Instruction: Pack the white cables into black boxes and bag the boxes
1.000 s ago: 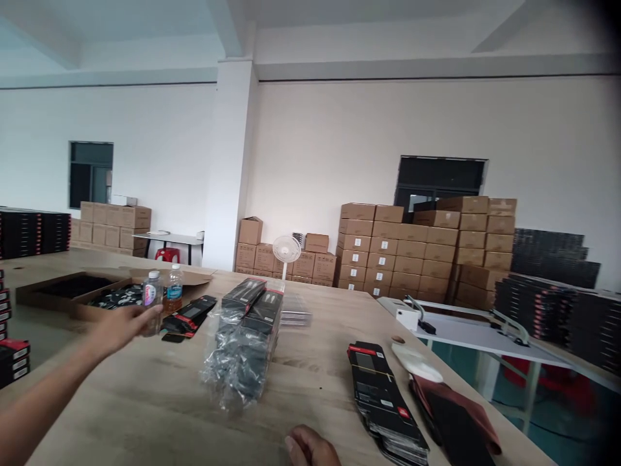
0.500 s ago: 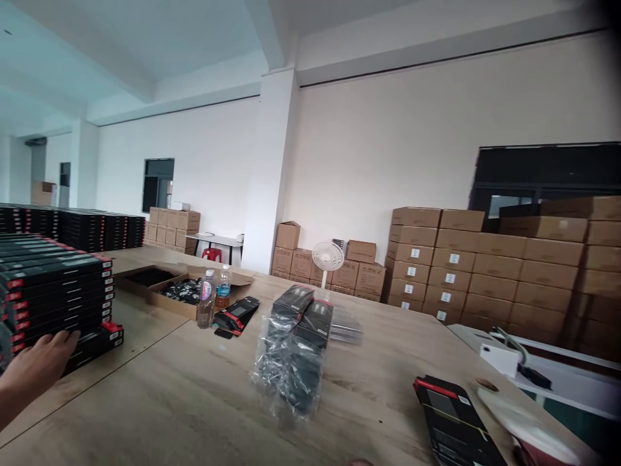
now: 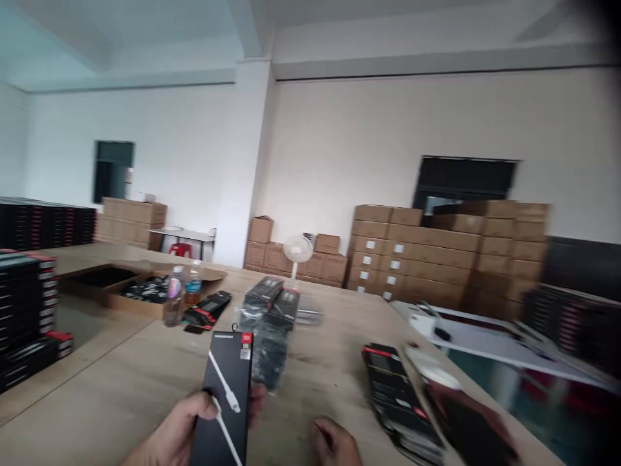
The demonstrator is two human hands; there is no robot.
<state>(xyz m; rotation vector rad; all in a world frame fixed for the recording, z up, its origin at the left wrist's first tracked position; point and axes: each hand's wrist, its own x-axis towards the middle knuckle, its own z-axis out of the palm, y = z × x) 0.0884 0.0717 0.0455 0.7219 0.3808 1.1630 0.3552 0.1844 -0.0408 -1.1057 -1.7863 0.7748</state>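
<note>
My left hand (image 3: 187, 427) is wrapped round a flat black retail box (image 3: 224, 395) that has a white cable pictured on its front and a red tag at its top corner; I hold it upright over the wooden table (image 3: 121, 382). My right hand (image 3: 334, 443) rests low on the table to the right of the box, fingers curled, with nothing seen in it. Just beyond the box lies a clear plastic bag of black boxes (image 3: 269, 317). A pile of flat black sleeves (image 3: 395, 395) lies to the right of my right hand.
Two drink bottles (image 3: 182, 299) stand beside an open cardboard carton (image 3: 121, 291) at the far left of the table. Stacked black boxes (image 3: 26, 317) rise at the left edge. Brown cartons (image 3: 436, 255) and a small white fan (image 3: 297, 249) line the back wall. A white side table (image 3: 490, 343) stands to the right.
My left hand came off the stack at the left and now holds one black box in front of me. My right hand has come back into view. The camera swung right.
</note>
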